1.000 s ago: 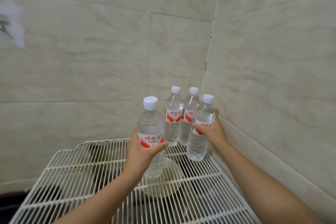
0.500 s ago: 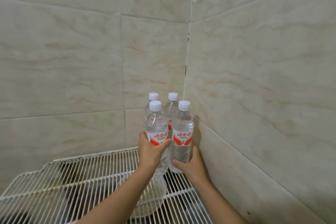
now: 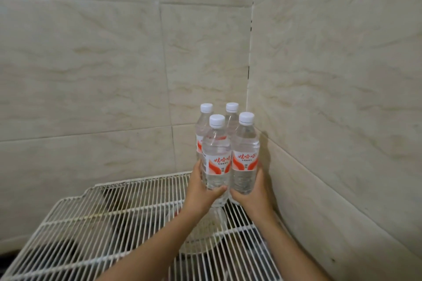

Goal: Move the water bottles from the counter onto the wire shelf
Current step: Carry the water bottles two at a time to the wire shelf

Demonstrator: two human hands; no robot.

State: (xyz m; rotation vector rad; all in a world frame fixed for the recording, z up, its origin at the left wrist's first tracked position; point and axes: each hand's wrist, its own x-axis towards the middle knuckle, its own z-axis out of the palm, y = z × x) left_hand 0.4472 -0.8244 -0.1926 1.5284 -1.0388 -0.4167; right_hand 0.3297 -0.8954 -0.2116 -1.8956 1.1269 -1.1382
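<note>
Several clear water bottles with white caps and red-and-white labels stand upright in the far right corner of the white wire shelf [image 3: 118, 219]. My left hand [image 3: 201, 191] wraps the front left bottle [image 3: 217, 155] low on its body. Beside it, my right hand [image 3: 253, 194] grips the base of the front right bottle [image 3: 245, 150]. The two front bottles touch each other. Two more bottles [image 3: 205, 118] stand close behind them against the wall, partly hidden.
Tiled walls [image 3: 331, 98] meet in a corner right behind the bottles. A clear bowl [image 3: 203, 235] sits under the shelf wires, below my left wrist. The left part of the shelf holds nothing on top.
Both hands carried their bottles back into the corner, next to the two rear ones. My right hand slid down from the bottle's label to its base.
</note>
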